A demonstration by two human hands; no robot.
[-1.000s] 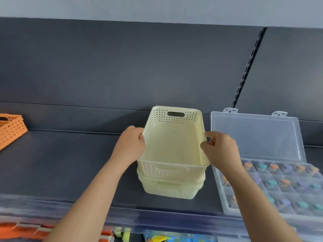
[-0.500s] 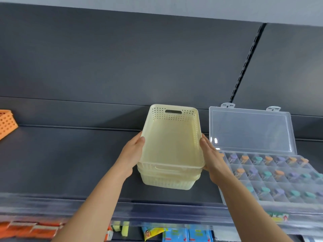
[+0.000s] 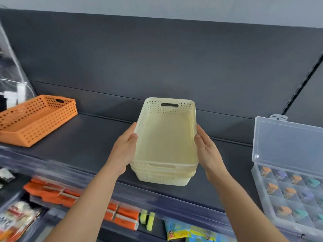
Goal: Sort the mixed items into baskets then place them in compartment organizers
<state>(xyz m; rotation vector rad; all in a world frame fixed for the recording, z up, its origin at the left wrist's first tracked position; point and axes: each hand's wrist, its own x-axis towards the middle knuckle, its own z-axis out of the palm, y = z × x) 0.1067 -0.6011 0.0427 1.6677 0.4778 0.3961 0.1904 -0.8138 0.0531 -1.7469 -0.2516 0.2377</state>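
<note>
Two cream perforated baskets stand nested on the dark shelf (image 3: 83, 142), the upper basket (image 3: 166, 142) sitting inside the lower basket (image 3: 162, 179). My left hand (image 3: 125, 151) lies flat against the upper basket's left wall, fingers straight, thumb at the rim. On the right wall my right hand (image 3: 208, 152) presses the same way. Both baskets look empty. A clear compartment organizer (image 3: 255, 179) lies at the right with its lid (image 3: 288, 142) up, and small orange, purple and teal-capped items fill its cells.
An orange perforated basket (image 3: 35, 117) sits at the shelf's left end, beside a clear plastic case (image 3: 15, 79). Under the shelf's front lip, a lower shelf holds orange packets (image 3: 52, 194), snack bags and yellow items (image 3: 148, 220).
My hands went from gripping the upper basket's rim to lying flat on its sides. The stacked baskets now stand further left of the organizer, and the orange basket has come into view.
</note>
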